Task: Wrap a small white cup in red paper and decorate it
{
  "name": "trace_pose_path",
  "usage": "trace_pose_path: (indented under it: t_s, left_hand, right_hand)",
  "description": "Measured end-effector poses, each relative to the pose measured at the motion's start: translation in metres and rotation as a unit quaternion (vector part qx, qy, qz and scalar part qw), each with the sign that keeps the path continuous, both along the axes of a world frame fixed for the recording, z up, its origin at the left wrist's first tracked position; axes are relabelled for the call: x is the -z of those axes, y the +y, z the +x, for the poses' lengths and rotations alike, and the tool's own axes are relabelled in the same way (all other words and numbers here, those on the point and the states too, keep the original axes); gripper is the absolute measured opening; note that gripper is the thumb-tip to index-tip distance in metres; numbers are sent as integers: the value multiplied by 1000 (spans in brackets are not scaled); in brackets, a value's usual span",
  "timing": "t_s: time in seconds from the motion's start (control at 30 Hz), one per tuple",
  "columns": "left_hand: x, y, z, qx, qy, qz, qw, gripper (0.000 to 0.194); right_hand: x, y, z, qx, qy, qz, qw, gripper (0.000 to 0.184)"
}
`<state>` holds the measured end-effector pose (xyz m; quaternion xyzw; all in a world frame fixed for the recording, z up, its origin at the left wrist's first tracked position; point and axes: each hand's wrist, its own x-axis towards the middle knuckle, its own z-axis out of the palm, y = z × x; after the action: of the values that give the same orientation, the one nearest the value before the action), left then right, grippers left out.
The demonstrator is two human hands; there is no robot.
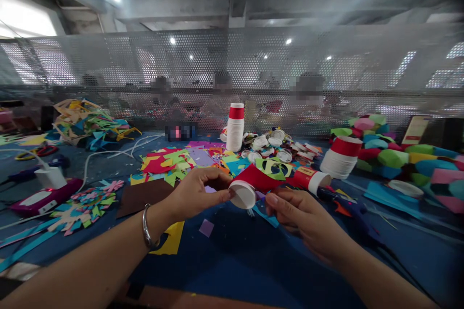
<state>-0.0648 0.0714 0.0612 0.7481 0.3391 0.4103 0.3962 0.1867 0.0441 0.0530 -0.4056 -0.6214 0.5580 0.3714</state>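
Observation:
My left hand pinches a red paper cup by its white base, holding it on its side above the blue table. A green paper cut-out sits on the cup's wall. My right hand hovers just right of the cup's base with fingers curled and thumb out toward it; whether it holds anything is unclear. A silver bangle circles my left wrist. A second red cup lies on its side just behind.
A tall stack of red-and-white cups stands at centre back, another stack leans at right. Coloured paper scraps and cup lids litter the table. Folded paper pieces pile at right; a mesh screen divides off other people.

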Motion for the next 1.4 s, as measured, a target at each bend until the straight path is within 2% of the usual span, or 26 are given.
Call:
trace_pose_path:
  t_s: [0.17, 0.5, 0.87, 1.07, 1.23, 1.4]
  left_hand:
    - [0, -1, 0, -13, 13, 24, 1000, 23]
    - [1, -7, 11, 20, 18, 24, 999, 19]
    - [6, -4, 11, 36, -12, -40, 998, 23]
    - [0, -6, 12, 43, -90, -101, 990, 25]
    - [-3, -8, 13, 27, -132, -108, 985, 30]
    - [-3, -9, 15, -12, -144, -77, 987, 34]
  right_hand:
    - [0, 0, -1, -5, 0, 2, 1000, 45]
    - [1, 1, -1, -5, 6, -12, 1000, 42]
    - [2, 1, -1, 4, 10, -14, 1000, 41]
    - [4, 2, 0, 9, 1, -8, 1000, 41]
    - [4, 3, 1, 18, 0, -10, 1000, 41]
    - [3, 3, 0, 15, -1, 4, 1000, 45]
